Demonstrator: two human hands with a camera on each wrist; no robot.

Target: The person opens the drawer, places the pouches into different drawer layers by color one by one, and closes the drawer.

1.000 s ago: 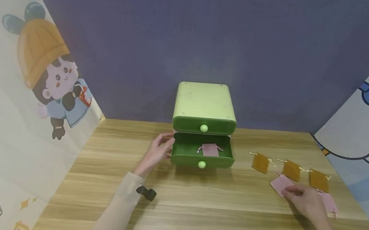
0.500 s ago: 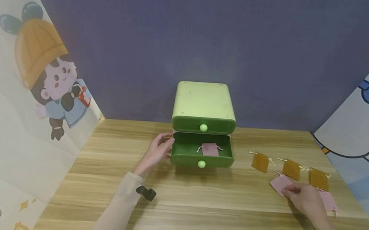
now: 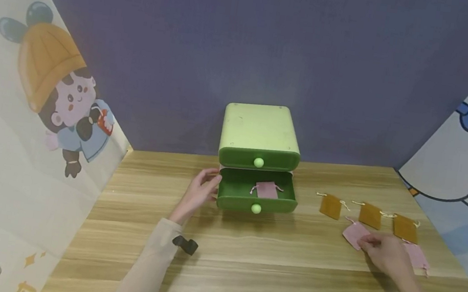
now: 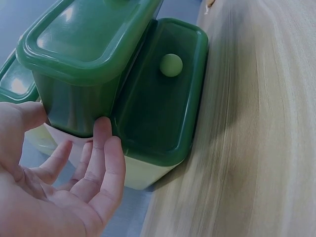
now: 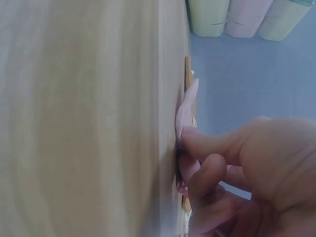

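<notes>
Right hand (image 3: 390, 258) has thumb and index finger pinched on the near edge of a pink pouch (image 3: 354, 234), which is right of the drawer box (image 3: 258, 127) and nearer the person than it. Pouch sticks out from the fingertips toward the box side; roughly square, so no clear long axis; cord end points away from the person. Right wrist view: its far end looks tilted up off the table (image 3: 286, 286). Pulled-out drawer (image 3: 232, 203) faces the person from the box, well left of that pouch, with a second pink pouch (image 3: 267, 190) in it. Left hand (image 3: 199, 191) is nearer the drawer: thumb and fingertips touch its left side, fingers loose, apparently steadying it.
</notes>
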